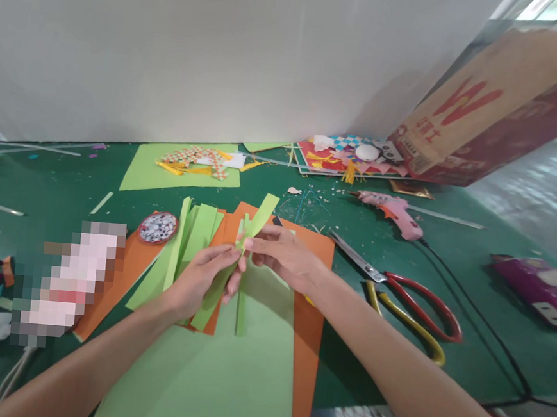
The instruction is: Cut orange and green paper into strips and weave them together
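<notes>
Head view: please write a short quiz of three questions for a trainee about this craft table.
1. True or false: both hands pinch green strips.
2. Which tool lies right of the orange paper? A) scissors B) ruler C) stapler
3. What colour is the glue gun?

Key: 1 true, the left hand and right hand meet on them. 2 A, the scissors. 3 pink.
</notes>
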Demonstrator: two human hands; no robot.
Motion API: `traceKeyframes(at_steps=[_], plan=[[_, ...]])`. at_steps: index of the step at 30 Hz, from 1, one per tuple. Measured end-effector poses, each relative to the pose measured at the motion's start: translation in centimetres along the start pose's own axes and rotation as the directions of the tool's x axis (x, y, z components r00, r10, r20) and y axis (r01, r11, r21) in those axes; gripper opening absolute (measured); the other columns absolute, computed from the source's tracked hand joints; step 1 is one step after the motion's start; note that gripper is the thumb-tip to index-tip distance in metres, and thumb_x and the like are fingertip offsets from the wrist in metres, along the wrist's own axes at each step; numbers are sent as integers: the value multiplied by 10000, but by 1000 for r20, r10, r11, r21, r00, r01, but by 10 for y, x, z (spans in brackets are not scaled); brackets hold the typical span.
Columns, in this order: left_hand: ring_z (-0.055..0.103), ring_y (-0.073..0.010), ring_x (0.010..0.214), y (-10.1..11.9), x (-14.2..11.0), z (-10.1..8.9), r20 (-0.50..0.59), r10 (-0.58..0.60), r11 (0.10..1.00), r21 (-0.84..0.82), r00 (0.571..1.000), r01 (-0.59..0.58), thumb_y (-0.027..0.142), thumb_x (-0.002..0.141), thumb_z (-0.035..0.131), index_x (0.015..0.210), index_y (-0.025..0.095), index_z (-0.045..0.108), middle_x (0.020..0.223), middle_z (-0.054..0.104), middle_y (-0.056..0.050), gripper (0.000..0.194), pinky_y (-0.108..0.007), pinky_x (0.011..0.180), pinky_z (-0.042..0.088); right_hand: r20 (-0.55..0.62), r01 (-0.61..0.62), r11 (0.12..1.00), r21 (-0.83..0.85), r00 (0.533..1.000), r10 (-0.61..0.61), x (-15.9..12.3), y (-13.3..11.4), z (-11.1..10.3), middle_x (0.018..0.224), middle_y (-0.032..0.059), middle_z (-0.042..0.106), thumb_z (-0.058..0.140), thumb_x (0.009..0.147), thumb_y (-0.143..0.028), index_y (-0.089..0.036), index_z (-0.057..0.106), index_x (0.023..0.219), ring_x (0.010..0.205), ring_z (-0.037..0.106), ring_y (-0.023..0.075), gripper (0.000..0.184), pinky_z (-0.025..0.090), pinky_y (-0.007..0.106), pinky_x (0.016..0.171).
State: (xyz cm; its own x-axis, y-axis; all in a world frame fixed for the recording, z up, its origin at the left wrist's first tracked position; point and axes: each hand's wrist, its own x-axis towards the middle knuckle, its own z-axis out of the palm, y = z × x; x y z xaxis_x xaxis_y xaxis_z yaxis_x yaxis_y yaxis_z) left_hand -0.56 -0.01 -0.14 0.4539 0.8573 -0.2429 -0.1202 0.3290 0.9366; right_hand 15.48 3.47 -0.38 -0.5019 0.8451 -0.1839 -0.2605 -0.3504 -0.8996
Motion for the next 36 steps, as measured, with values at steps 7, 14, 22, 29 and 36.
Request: traceKeyframes(at_steps=[7, 14, 22, 29, 36], plan=[[515, -69, 477, 5, -2, 5, -30, 65, 964, 260, 997, -55, 307, 834, 533, 812, 152, 575, 596, 568, 35, 162, -216, 534, 428, -94, 31, 997, -68, 995, -38, -3, 3, 5, 508, -66, 443, 794, 554, -369, -183, 557, 557, 498, 352, 65, 302, 250, 266, 522], [495, -82, 423, 2, -2, 12, -138, 107, 901, 433, 985, -37, 373, 832, 492, 758, 161, 530, 516, 534, 46, 228, -215, 463, 405, -105, 16, 997, -71, 994, -24, -5, 9, 11, 529, -59, 440, 776, 580, -397, -192, 542, 542, 531, 376, 79, 313, 262, 265, 543], [482, -80, 407, -3, -3, 12, -115, 103, 896, 443, 988, -41, 358, 874, 393, 736, 174, 507, 494, 515, 51, 256, -196, 421, 369, -96, 25, 994, -105, 995, -36, -5, 6, 8, 531, -43, 499, 745, 626, -387, -185, 553, 544, 511, 399, 73, 291, 261, 267, 530], [483, -74, 406, -2, -4, 12, -138, 100, 882, 471, 985, -23, 335, 861, 425, 711, 175, 501, 491, 513, 55, 232, -191, 427, 367, -124, 18, 993, -118, 992, -32, -6, 10, 8, 516, -53, 470, 747, 618, -401, -183, 537, 539, 506, 382, 68, 314, 257, 262, 519], [476, -74, 398, -2, -4, 13, -133, 115, 877, 478, 984, -37, 337, 887, 394, 717, 174, 511, 481, 502, 55, 262, -190, 432, 383, -126, 17, 990, -138, 991, -34, -7, 9, 8, 489, -45, 491, 733, 621, -440, -192, 521, 527, 486, 375, 75, 339, 226, 269, 497]])
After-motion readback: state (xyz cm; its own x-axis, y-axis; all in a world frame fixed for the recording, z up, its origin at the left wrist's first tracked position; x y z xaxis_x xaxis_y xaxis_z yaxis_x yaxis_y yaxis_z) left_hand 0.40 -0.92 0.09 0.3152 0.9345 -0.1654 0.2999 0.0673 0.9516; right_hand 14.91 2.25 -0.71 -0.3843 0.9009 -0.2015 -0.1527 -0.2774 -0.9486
